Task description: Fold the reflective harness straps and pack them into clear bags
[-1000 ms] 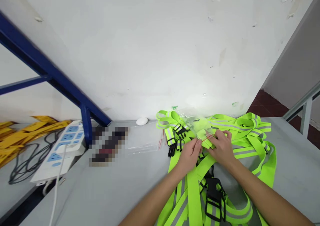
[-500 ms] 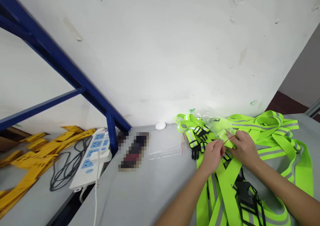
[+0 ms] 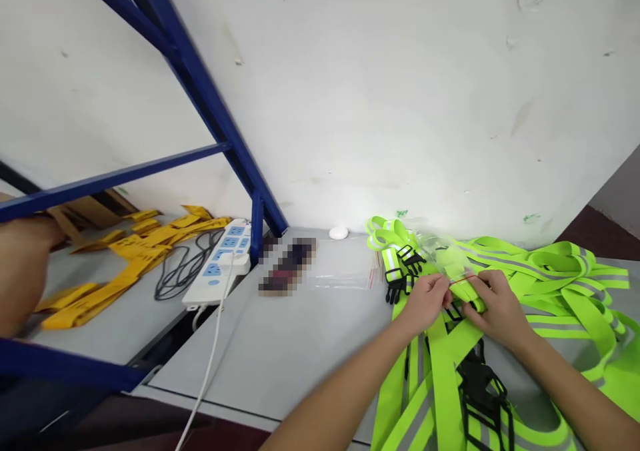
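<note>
The left hand [image 3: 427, 299] pinches the red-lined mouth of a clear zip-lock bag [image 3: 447, 256] stretching away toward the wall [image 3: 390, 118], the right hand's [image 3: 500, 312] fingers clamped on folded lime webbing [image 3: 465, 293] there

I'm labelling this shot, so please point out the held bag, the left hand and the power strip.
Held bag [image 3: 447, 256]: head view, on its clear plastic.
Left hand [image 3: 427, 302]: head view, on the back of the hand.
Power strip [image 3: 216, 267]: head view, on its socket face.
</note>
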Demonstrator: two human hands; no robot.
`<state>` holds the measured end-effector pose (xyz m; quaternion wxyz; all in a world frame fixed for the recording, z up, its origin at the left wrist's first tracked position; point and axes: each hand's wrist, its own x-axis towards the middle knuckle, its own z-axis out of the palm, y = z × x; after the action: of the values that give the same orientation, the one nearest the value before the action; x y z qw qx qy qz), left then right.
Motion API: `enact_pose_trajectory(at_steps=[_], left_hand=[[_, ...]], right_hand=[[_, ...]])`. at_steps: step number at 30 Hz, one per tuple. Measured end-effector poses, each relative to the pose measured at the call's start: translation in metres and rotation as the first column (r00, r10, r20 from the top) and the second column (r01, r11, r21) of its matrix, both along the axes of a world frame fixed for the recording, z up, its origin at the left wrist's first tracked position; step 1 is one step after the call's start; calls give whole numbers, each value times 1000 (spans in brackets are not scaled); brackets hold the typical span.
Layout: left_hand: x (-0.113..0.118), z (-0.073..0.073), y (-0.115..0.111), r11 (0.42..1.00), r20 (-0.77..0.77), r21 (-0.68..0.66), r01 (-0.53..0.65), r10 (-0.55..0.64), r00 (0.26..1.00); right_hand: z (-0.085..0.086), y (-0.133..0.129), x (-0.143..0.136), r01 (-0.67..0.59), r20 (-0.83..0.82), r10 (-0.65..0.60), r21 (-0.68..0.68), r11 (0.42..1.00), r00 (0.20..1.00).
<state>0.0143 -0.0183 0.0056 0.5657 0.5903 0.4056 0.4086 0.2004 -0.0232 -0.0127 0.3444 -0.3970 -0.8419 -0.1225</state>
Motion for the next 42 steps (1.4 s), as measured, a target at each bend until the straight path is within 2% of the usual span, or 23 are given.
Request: enact_pose_trajectory(at_steps=[3,7,9,13,18,24,29,32,35,38,42], left_hand=[[0,4,-2,998,-16,35,61,-60,998],[-1,8,-3,993,-33,71,95,-93,995],[-2,7,-1,994,-35,70,86,-84,996],[-4,1,5,995,-33,49,83,-81,996],[-5,-1,3,999,-35,38,36,-35,999],[-6,4,-8,975,-202,222,5,41,978],[-3,3,-9,957,-363,286,-47,153,919],[-3,1,-7,919,-486,391,-52,254,836],[-3,0,-5,864,-580,504,16,324,747],[-2,-1,-4,851,-638,520,69,333,694],[1,-2,-7,882,-654,467,69,292,697]], right_hand=[[-1,1,0,47,-8,-47,44,998,999],[1,-3,-12,234,-50,-231,52,971,972],[2,-3,-20,288,-53,-286,32,957,957],[0,-1,-28,284,-42,-284,-9,959,958],[1,-1,-23,259,-40,-261,-46,965,964],[7,-5,-17,253,-37,-256,-73,965,966],[12,-10,-22,215,-59,-219,-66,974,974],[15,-12,-27,198,-32,-201,-69,978,979],[16,-13,-32,237,5,-237,-67,969,971],[16,-12,-34,301,48,-298,-54,952,953],[16,-12,-37,381,89,-373,-98,920,924]])
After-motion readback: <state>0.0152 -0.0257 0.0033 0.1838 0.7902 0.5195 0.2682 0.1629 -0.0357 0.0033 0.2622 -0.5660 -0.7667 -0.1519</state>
